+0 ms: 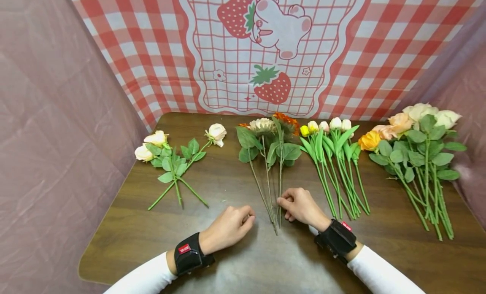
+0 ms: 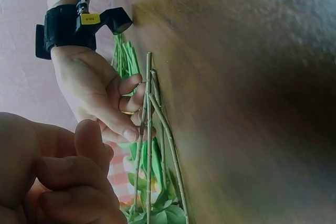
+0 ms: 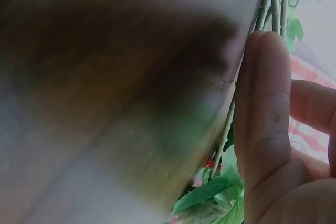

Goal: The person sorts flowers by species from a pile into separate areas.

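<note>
Several long-stemmed artificial flowers, a cream one [image 1: 262, 125] and orange ones [image 1: 290, 123], lie at the middle of the table with their stems [image 1: 267, 176] toward the person. At the rightmost stem, my right hand [image 1: 301, 205] pinches with thumb and fingers low on its length. The left wrist view shows that thumb against a brown-green stem [image 2: 149, 166], with fingers behind it. In the right wrist view the straight fingers [image 3: 268, 114] partly cover the stems. My left hand [image 1: 228, 226] hovers or rests left of the stem ends, loosely curled and holding nothing.
Three pale roses [image 1: 174, 167] lie crossed on the left of the wooden table [image 1: 125, 243]. Yellow, pink and white tulips [image 1: 338, 155] lie right of the right hand. A larger bunch of roses [image 1: 421, 150] fills the far right. A checked cloth [image 1: 152, 53] hangs behind.
</note>
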### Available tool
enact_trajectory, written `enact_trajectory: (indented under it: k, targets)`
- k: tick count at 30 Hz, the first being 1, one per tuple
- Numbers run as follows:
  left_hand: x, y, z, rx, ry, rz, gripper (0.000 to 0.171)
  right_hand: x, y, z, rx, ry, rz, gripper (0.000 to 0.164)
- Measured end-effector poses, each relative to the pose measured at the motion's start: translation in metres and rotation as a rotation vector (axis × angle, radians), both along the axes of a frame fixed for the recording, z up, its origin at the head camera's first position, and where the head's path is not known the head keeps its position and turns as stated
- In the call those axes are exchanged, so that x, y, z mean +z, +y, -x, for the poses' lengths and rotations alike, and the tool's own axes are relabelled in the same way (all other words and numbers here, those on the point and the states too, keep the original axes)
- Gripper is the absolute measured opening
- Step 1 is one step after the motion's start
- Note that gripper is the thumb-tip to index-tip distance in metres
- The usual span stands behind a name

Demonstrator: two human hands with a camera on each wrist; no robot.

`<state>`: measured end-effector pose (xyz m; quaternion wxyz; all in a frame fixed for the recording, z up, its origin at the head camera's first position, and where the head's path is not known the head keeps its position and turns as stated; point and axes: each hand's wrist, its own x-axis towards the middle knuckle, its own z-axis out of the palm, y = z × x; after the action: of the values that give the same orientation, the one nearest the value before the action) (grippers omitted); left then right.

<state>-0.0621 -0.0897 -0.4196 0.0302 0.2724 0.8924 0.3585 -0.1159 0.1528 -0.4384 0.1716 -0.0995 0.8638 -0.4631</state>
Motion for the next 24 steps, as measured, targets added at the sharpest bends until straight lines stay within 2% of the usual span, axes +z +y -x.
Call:
enact_trajectory:
  k: [3, 6, 9, 13, 15, 17, 21, 24]
  targets:
    - [0.0, -0.002, 0.001, 0.02, 0.004, 0.007, 0.009, 0.001, 0.001, -0.001, -0.007, 0.017, -0.014, 0.016]
    - [0.0, -0.01, 0.005, 0.092, 0.044, 0.056, 0.006, 0.004, 0.003, -0.003, -0.021, 0.035, -0.031, 0.016]
    - [0.003, -0.03, 0.013, 0.226, 0.111, 0.168, 0.003, 0.009, 0.004, -0.007, -0.031, 0.055, -0.049, 0.013]
    - [0.006, -0.072, 0.03, 0.461, 0.178, 0.383, 0.014, 0.016, 0.004, -0.014, -0.038, 0.096, -0.058, 0.009]
    - [0.007, -0.096, 0.038, 0.553, 0.141, 0.464, 0.02, 0.02, 0.005, -0.019, -0.039, 0.119, -0.054, 0.007]
    - [0.008, -0.118, 0.044, 0.6, 0.056, 0.517, 0.023, 0.023, 0.005, -0.024, -0.034, 0.141, -0.042, 0.006]
    - [0.008, -0.144, 0.047, 0.612, -0.127, 0.572, 0.024, 0.028, 0.003, -0.034, -0.017, 0.181, -0.011, 0.005]
    - [0.007, -0.148, 0.045, 0.612, -0.152, 0.577, 0.022, 0.03, 0.0, -0.038, -0.006, 0.216, 0.016, 0.004]
